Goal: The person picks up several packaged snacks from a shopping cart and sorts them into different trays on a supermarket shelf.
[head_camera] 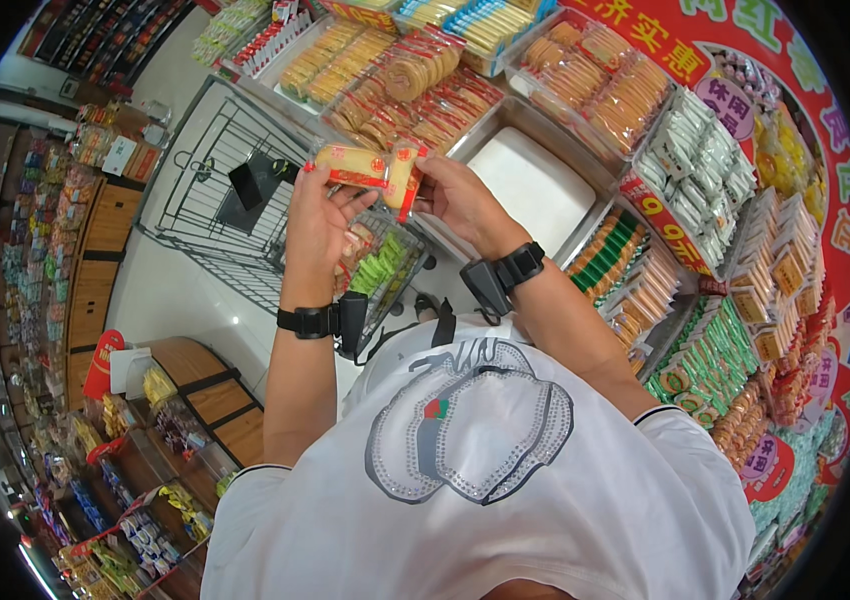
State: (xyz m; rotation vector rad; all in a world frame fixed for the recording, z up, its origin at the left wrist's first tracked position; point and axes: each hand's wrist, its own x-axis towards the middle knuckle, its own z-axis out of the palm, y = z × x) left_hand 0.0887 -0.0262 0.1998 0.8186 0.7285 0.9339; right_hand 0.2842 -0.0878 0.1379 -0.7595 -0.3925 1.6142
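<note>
My left hand (321,221) grips the end of a wrapped pastry (352,163) in clear film with red and yellow print. A second wrapped pastry (399,184), tilted more upright, is held by its edge in my right hand (462,196). The two packets touch or overlap in front of me, above the edge of the display. Below my left hand, a shopping cart (199,217) carries green packets (380,264) and other wrapped snacks, partly hidden by my hand and wrist.
A metal bin with a white board (533,187) lies right of my hands. Around it stand bins of wrapped rolls (425,67), wrapped biscuits (601,75) and white packets (695,161). A dark phone (245,186) rests in the cart's upper part. Candy shelves (49,232) line the left.
</note>
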